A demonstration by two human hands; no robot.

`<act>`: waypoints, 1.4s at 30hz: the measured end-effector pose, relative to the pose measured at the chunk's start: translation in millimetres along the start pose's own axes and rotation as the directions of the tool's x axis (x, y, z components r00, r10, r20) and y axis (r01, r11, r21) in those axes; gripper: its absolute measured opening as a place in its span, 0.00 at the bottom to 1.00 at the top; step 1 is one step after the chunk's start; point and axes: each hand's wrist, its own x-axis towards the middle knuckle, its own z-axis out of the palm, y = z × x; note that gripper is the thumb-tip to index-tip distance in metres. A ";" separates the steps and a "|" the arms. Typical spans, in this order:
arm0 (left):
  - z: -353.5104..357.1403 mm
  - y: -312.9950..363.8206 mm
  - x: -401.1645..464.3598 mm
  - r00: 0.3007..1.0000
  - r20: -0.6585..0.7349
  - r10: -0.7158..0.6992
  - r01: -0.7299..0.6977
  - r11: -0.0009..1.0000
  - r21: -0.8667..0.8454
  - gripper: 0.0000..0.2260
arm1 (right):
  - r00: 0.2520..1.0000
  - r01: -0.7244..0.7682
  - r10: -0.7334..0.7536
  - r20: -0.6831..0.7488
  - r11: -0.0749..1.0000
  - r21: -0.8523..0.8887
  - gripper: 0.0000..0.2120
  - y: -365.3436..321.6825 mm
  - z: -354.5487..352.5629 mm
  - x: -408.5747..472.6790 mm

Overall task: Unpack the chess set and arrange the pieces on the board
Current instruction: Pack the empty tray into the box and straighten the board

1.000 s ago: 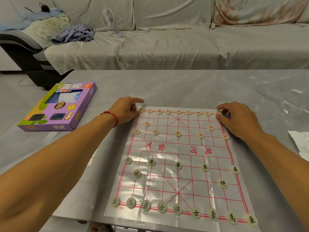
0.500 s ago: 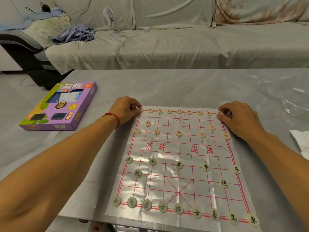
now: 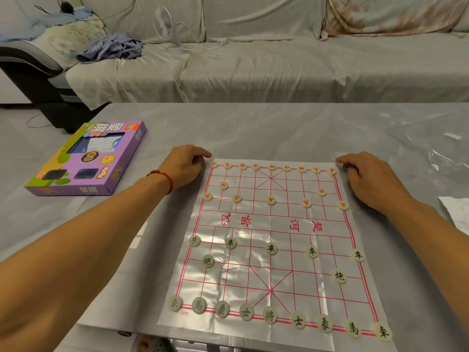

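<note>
While spread flat on the grey table (image 3: 266, 128), plastic chess board (image 3: 272, 235) carrying a full setup: black-lettered pieces (image 3: 270, 315) along the near rows, red-lettered pieces (image 3: 271, 167) along the far rows. Left hand (image 3: 185, 166) at the far left corner, fingers curled under beside the corner piece, and right hand (image 3: 368, 179) at the far right corner, fingers bent down at the sheet's edge; cannot tell whether either one pinches anything. Purple game box (image 3: 87, 161) lying to the left, clear plastic wrap (image 3: 431, 143) to the right, covered sofa (image 3: 279, 67) behind with a small white fan (image 3: 165, 24) and a striped cloth (image 3: 111, 47)
</note>
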 end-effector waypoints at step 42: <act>11.4 -18.4 123.8 0.989 -0.016 -0.146 0.146 0.967 0.208 0.28 | 0.996 0.021 -0.034 -0.085 0.988 -0.150 0.19 35.5 26.2 128.2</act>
